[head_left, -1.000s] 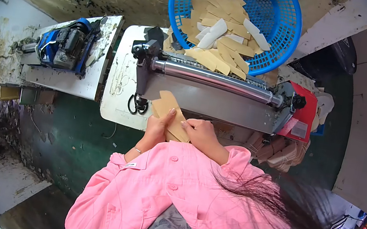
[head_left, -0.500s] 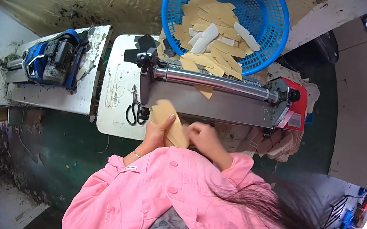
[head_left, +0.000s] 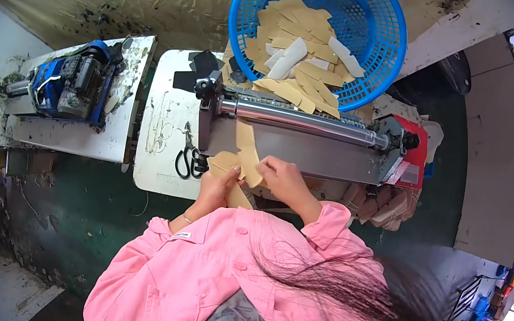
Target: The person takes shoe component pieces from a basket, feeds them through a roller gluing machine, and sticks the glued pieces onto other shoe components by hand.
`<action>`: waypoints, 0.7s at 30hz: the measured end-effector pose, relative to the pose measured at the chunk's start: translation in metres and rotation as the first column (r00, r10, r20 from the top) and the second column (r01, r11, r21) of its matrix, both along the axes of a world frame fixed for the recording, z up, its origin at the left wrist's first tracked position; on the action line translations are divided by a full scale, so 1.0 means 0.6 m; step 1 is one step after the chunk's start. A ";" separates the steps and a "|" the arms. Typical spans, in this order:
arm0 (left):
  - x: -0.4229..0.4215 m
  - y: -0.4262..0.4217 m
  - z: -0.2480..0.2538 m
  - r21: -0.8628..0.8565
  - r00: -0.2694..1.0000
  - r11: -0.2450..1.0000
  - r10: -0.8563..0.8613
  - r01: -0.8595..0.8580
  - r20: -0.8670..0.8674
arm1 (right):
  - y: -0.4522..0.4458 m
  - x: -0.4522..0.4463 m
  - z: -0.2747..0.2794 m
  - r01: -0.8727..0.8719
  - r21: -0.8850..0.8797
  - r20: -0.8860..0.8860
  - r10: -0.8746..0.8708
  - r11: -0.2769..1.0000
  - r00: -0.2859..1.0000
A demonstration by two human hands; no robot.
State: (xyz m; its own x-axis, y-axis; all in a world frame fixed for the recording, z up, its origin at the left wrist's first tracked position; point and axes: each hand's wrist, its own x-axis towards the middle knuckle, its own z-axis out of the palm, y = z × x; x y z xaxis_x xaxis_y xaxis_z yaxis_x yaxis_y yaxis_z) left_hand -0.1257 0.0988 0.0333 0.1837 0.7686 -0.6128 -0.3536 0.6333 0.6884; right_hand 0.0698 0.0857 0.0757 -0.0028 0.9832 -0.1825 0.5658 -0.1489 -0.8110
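My left hand (head_left: 216, 186) is closed around a small stack of flat tan cut pieces (head_left: 221, 162), its thumb pressing on top. My right hand (head_left: 286, 179) pinches the near edge of one long tan piece (head_left: 247, 141). That piece lies over the grey feed plate of a roller machine (head_left: 314, 150), its far end at the left part of the shiny metal roller (head_left: 305, 121). Behind the roller stands a blue plastic basket (head_left: 398, 55), tipped toward me, with many tan pieces and a few white pieces (head_left: 289, 57) in it.
Black-handled scissors (head_left: 187, 158) lie on the white tabletop (head_left: 166, 110) left of the machine. Black scraps (head_left: 201, 68) sit behind them. A second blue machine (head_left: 68, 82) stands on the left table. Bundled pieces (head_left: 390, 205) are below the machine's right end.
Both hands have shifted; the right has brought a tan piece from the stack onto the feed plate, up to the roller. The piece earlier poking out under the roller is gone from view.
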 end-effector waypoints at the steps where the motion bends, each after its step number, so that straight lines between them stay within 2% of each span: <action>1: -0.002 0.003 -0.001 0.012 1.000 1.000 0.000 0.001 -0.014 | -0.004 -0.005 0.011 -0.031 -0.043 -0.051 0.029 0.999 0.998; 2: -0.002 0.003 -0.002 0.013 1.000 1.000 -0.008 0.009 -0.024 | -0.013 -0.007 0.005 -0.020 0.012 0.036 0.020 1.000 0.999; 5: 0.008 0.011 -0.003 0.024 0.998 0.999 -0.044 0.045 -0.050 | -0.016 0.002 -0.026 0.157 0.009 -0.115 -0.155 0.988 0.981; 8: 0.016 0.018 0.000 0.071 0.985 0.990 -0.110 0.120 -0.132 | 0.012 0.018 -0.036 0.207 0.008 -0.152 -0.203 0.978 0.967; 10: 0.026 0.016 0.003 0.137 0.956 0.969 -0.171 0.208 -0.239 | 0.025 0.015 -0.023 0.139 -0.030 -0.151 -0.142 0.990 0.978; 12: 0.039 0.019 0.005 0.135 0.953 0.962 -0.201 0.235 -0.226 | 0.032 0.011 -0.009 0.088 -0.135 -0.102 -0.102 0.987 0.990; 15: 0.058 0.025 0.003 0.117 0.939 0.949 -0.263 0.293 -0.220 | 0.037 0.005 -0.025 0.190 -0.178 -0.122 -0.213 0.966 0.969; 18: 0.064 0.030 -0.003 0.096 0.914 0.930 -0.323 0.355 -0.247 | 0.052 0.010 -0.002 0.140 -0.322 -0.165 -0.201 0.936 0.966; 21: 0.057 0.028 -0.002 0.124 0.907 0.922 -0.323 0.366 -0.270 | 0.037 0.020 -0.038 0.136 -0.185 -0.116 -0.159 0.973 0.980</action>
State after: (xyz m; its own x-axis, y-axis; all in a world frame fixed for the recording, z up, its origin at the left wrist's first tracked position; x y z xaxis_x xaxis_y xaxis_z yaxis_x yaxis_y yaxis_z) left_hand -0.0915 0.1159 0.0319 0.3196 0.7790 -0.5395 0.0552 0.5531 0.8313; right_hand 0.0821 0.1082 0.0532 0.1049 0.9271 -0.3598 0.4193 -0.3693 -0.8294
